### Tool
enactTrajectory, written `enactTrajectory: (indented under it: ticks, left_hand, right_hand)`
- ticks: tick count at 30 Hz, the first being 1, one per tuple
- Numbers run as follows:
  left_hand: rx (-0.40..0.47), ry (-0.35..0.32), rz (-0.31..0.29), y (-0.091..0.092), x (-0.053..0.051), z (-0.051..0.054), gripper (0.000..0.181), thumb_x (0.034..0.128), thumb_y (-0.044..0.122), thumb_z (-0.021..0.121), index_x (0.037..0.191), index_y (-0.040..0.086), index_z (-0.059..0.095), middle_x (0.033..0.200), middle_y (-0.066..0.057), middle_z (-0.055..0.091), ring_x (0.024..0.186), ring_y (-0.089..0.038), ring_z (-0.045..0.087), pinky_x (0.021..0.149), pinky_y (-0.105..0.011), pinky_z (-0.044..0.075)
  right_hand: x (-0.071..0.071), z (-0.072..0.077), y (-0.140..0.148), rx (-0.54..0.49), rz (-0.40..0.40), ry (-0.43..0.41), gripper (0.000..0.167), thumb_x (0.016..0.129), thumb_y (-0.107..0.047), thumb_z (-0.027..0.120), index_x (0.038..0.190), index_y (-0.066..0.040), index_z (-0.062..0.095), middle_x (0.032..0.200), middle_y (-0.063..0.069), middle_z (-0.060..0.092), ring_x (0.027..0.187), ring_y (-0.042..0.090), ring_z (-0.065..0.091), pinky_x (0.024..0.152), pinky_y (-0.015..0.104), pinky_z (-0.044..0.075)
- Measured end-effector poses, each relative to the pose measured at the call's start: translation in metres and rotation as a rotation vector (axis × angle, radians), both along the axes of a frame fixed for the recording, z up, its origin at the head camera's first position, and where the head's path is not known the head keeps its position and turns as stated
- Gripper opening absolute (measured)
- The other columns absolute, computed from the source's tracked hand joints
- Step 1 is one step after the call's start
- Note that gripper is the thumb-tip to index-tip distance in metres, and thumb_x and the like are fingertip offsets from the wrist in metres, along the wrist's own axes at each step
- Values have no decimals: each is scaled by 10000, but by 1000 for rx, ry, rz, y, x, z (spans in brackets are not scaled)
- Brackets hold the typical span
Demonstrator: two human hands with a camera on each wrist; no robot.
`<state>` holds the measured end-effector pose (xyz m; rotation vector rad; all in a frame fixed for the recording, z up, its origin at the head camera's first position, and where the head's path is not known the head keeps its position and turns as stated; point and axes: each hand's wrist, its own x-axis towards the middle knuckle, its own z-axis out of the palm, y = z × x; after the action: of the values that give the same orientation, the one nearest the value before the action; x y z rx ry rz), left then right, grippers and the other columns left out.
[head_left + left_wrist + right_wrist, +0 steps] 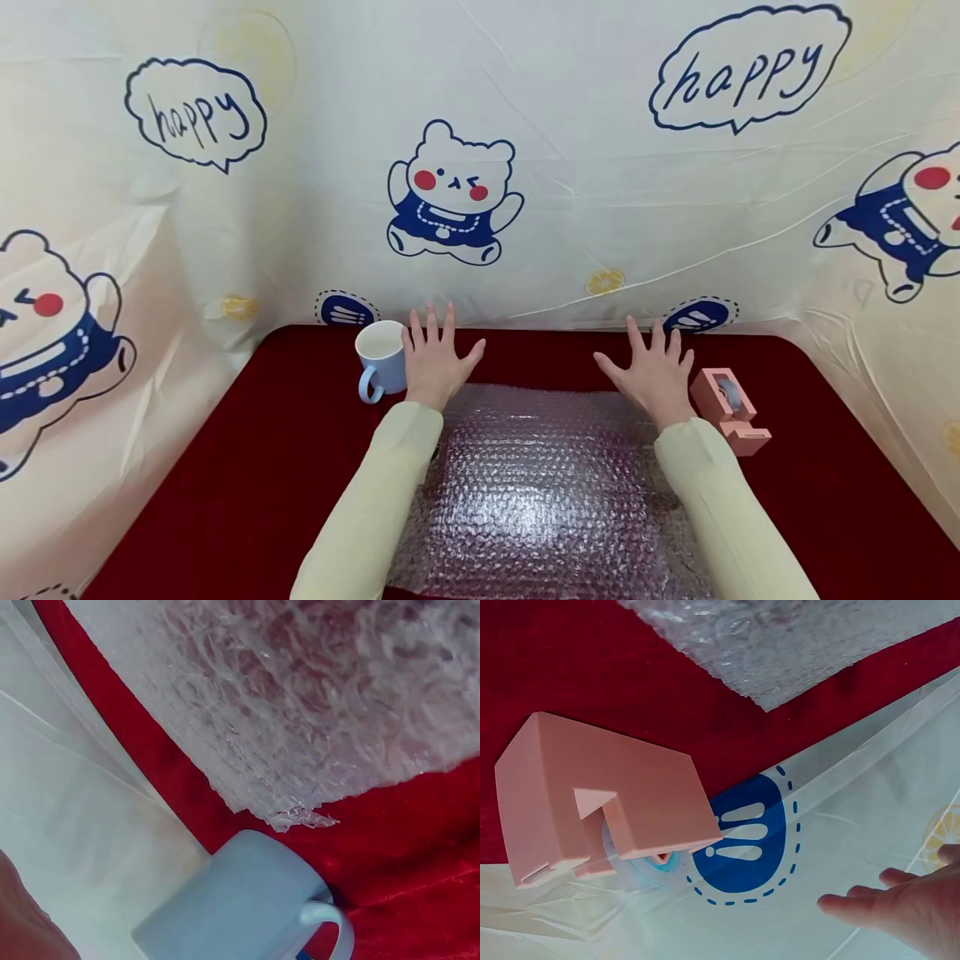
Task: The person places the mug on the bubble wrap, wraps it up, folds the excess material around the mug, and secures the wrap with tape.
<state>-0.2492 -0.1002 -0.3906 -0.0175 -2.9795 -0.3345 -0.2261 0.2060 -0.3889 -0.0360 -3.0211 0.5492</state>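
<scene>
A sheet of bubble wrap (540, 492) lies flat on the dark red tablecloth (247, 467). My left hand (437, 362), fingers spread, is over the sheet's far left corner, just right of a light blue mug (382, 362). That mug (240, 900) shows its handle in the left wrist view; only a blurred edge of the hand (30, 922) appears there. Over the far right corner my right hand (656, 379) is spread too, holding nothing. Beside it stands a pink tape dispenser (727, 404) with a roll of clear tape (641, 859) in it. Whether either hand touches the sheet I cannot tell.
A white cloth backdrop (570, 208) printed with bears and the word "happy" rises behind the table and at both sides. The table's far edge runs just beyond the mug and the hands.
</scene>
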Motion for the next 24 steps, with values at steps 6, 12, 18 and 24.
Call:
enactTrajectory:
  ticks: [6,12,18,24]
  left_hand:
    - [61,-1,7,-3,1,6,814,929,630,368,1551,180,98,1609,-166,98,1483,-399,24,1199,-543,55]
    - [106,72,24,-12,-1,10,766,933,590,400,1510,114,234,1552,-212,240,1455,-416,143,1190,-540,127]
    - [217,211,206,-28,3,20,614,976,470,389,1345,-21,398,1378,-239,451,1324,-394,374,1120,-529,282]
    - [333,211,377,-53,12,29,583,1002,382,348,1374,-66,364,1362,-286,456,1259,-430,421,1074,-541,336]
  right_hand:
    - [2,2,-3,32,31,19,836,917,-601,453,1518,-73,206,1527,344,133,1388,565,101,1091,704,113]
    - [4,6,-6,55,41,-1,810,933,-587,434,1494,-30,254,1494,346,216,1335,558,236,1068,671,239]
    - [12,11,-10,27,-14,-72,750,968,-519,405,1422,75,334,1403,380,345,1220,556,385,996,646,355]
    - [33,11,-8,-82,-47,-185,645,1002,-386,375,1359,151,367,1346,422,373,1194,568,403,983,643,372]
